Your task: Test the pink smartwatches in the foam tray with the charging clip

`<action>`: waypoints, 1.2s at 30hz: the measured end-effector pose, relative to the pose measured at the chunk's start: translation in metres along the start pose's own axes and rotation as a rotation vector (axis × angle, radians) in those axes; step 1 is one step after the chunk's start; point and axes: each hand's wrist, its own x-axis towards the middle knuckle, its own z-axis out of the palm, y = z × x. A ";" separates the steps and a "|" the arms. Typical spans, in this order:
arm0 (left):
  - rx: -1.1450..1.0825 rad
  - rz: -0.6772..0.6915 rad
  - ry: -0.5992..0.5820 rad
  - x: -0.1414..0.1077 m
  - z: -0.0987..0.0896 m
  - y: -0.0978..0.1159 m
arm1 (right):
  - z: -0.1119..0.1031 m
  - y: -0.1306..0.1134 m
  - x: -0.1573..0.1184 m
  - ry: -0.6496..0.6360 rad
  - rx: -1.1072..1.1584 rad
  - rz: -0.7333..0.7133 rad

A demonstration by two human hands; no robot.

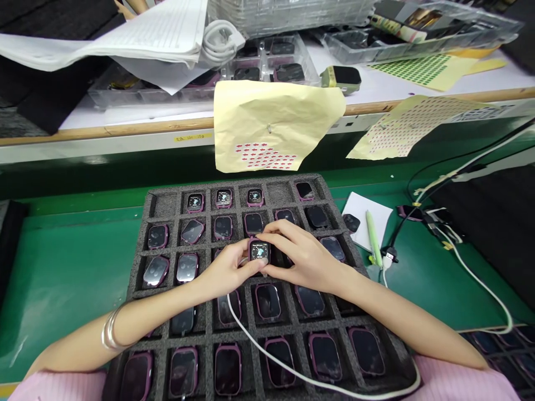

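A smartwatch (259, 252) with a purple case and a lit dial is held above the middle of a dark foam tray (163, 206). My left hand (223, 268) grips its left side, the thumb on the lower edge of the screen. Closed about the right side and the top corner is my right hand (307, 253). From under my left hand a white cable (249, 338) loops over the tray to the right; its end is hidden. Several purple watches sit in the tray's compartments, and three in the back row, such as this watch (195, 203), show lit dials.
Right of the tray lie a white paper pad (358, 214), a green pen (373, 236) and cables with a white plug (388, 259). A shelf (159, 127) behind holds clear plastic trays, papers and a green watch (343, 78). A yellow sticker sheet (276, 120) hangs from its edge.
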 end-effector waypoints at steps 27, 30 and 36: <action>-0.016 -0.119 -0.127 -0.003 0.002 0.006 | -0.081 0.118 0.018 -0.397 -0.402 0.269; -0.022 -0.122 -0.121 -0.002 0.001 0.007 | -0.081 0.118 0.020 -0.365 -0.464 0.268; -0.038 -0.128 -0.145 0.001 -0.002 0.007 | -0.065 0.048 0.006 0.132 -0.050 0.226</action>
